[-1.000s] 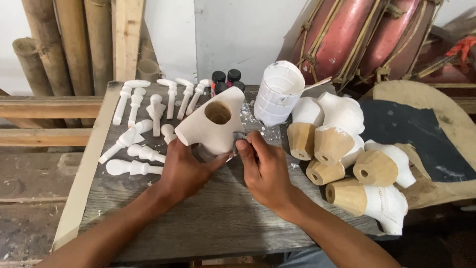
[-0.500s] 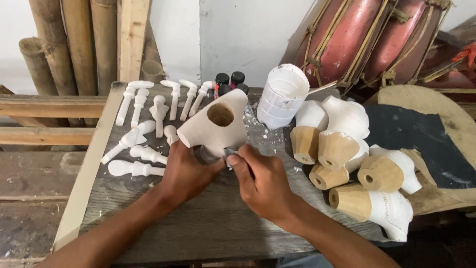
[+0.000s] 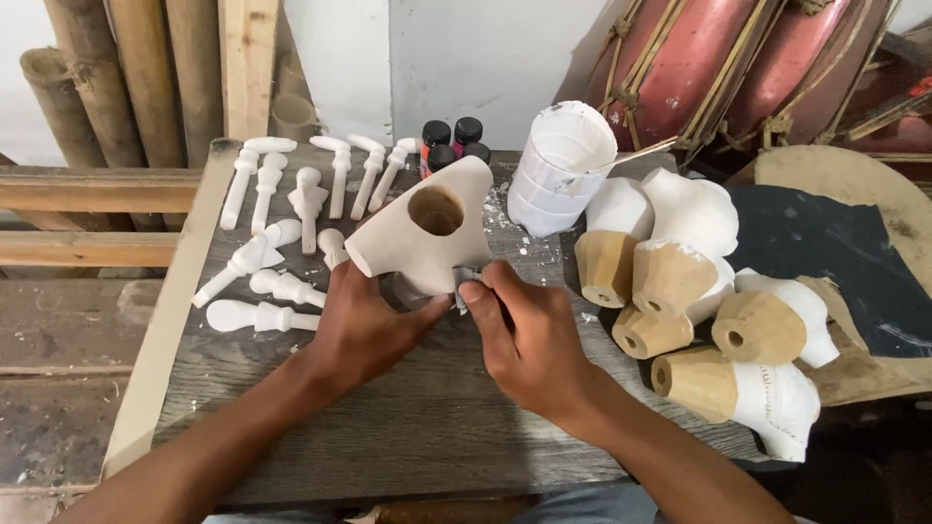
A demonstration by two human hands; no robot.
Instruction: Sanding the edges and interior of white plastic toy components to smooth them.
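Head view, looking down: I recorded my left hand (image 3: 364,325) closed around the lower neck of a pale carved wooden body (image 3: 427,233) with a round hole in its face, holding it tilted above the grey plank desk (image 3: 408,417). My right hand (image 3: 529,340) was pinched shut on a small grey scrap, apparently sandpaper (image 3: 468,281), pressed against the lower right edge of that body; I could not tell the scrap's material for certain.

To the left on the desk lay a spread of white turned pegs (image 3: 257,315), some in a row near the far edge, others nearer my left hand. Behind the body stood small dark-capped bottles (image 3: 451,136). Just right of them stood a white-smeared container (image 3: 558,170) with a thin stick across its rim. Further right lay a heap of similar carved pieces (image 3: 680,262), part white-coated, part bare tan wood, touching one another. A dark sheet (image 3: 815,252) lay beyond the heap. Red drums (image 3: 699,68) leaned at the back, bamboo poles (image 3: 107,87) stood at the far left.
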